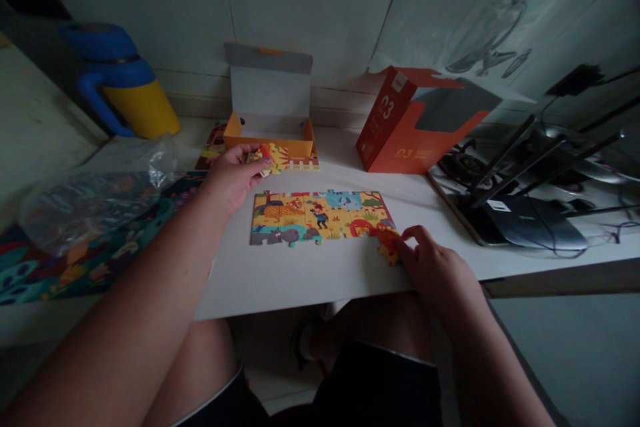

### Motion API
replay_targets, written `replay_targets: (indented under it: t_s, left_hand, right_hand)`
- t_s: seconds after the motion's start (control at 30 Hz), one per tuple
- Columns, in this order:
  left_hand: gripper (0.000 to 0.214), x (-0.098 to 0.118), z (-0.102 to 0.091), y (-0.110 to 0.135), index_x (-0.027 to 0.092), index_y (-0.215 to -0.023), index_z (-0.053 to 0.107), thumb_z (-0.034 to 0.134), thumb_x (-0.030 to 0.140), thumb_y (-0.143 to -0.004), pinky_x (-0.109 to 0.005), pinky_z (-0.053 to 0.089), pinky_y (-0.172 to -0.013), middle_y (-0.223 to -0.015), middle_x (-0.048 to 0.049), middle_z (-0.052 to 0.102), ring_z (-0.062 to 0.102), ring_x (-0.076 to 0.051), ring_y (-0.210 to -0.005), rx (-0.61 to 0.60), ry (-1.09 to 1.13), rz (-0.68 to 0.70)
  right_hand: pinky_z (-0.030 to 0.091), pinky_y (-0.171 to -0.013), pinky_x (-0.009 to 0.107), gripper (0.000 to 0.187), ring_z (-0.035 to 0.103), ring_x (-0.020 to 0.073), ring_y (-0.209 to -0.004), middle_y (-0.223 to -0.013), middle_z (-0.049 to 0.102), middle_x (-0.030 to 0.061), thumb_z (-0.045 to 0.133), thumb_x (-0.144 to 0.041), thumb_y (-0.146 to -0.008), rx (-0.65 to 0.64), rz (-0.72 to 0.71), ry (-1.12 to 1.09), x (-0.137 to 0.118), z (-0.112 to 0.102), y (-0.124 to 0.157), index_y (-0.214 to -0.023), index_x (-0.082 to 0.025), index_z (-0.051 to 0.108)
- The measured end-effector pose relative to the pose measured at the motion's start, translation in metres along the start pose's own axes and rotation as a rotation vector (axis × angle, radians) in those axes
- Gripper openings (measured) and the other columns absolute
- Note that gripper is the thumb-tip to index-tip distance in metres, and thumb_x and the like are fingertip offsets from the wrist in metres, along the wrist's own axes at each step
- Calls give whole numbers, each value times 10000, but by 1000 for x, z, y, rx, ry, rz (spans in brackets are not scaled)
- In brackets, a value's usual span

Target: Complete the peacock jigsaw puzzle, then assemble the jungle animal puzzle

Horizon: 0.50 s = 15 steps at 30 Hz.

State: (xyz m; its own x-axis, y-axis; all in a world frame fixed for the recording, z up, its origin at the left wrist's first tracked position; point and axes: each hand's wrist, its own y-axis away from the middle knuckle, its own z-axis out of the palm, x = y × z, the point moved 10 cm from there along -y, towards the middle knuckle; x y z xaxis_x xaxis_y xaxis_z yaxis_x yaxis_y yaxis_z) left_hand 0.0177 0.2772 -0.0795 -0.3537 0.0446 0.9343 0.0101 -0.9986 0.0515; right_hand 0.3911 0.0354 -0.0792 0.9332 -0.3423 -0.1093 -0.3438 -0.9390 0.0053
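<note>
A partly joined jigsaw puzzle (pixel 300 210) with jungle animals lies flat on the white table. At its lower right corner my right hand (pixel 433 263) pinches an orange and yellow puzzle piece (pixel 388 245), which touches or slightly overlaps the joined part. My left hand (pixel 233 177) is farther back, fingers closed around yellow puzzle pieces (pixel 270 159); how many it holds I cannot tell. Just behind that hand stands an open yellow box (pixel 270 100) with its lid raised. A yellow printed card or box part (pixel 305 161) shows at the box's front.
An orange box (pixel 400 133) with an open top stands at the back right. Beyond it are a gas stove (pixel 465 163) and a black rack (pixel 530 213). On the left are a blue and yellow jug (pixel 130 90), a clear plastic bag (pixel 100 193) and a finished colourful puzzle (pixel 95 267).
</note>
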Motion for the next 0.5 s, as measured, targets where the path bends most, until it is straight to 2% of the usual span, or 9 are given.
replay_targets:
  t_s: [0.13, 0.27, 0.37, 0.5]
  left_hand:
    - [443, 2, 7, 6, 195, -973, 686, 923, 31, -638, -301, 629, -777, -1044, -34, 762, 745, -189, -926, -28, -8, -18]
    - [491, 2, 23, 17, 200, -1010, 688, 965, 70, -626, -289, 619, -745, -991, -18, 754, 738, -179, -883, -119, -51, -59]
    - [501, -1, 38, 27, 214, -1033, 699, 985, 123, -632, -281, 600, -705, -1001, -18, 749, 725, -174, -852, -234, -97, -75]
    - [485, -6, 63, 47, 217, -1037, 735, 996, 163, -631, -275, 583, -742, -988, -13, 720, 687, -154, -855, -447, -142, -69]
  right_hand:
    - [309, -600, 327, 327, 718, 310, -725, -774, 742, 53, 456, -550, -1105, 19, 14, 1, 2, -1, 1, -1188, -272, 606]
    - [315, -582, 331, 364, 657, 284, -614, -677, 685, 16, 523, -616, -1050, 171, 32, -65, -6, -20, 5, -1116, -274, 627]
    - [345, -585, 328, 342, 622, 238, -571, -654, 661, -5, 534, -596, -1042, 262, -12, -231, -30, -35, 9, -1043, -272, 642]
    - [426, -642, 328, 348, 681, 225, -665, -799, 740, 33, 588, -560, -1034, 203, -135, -501, -84, -36, 3, -1150, -244, 678]
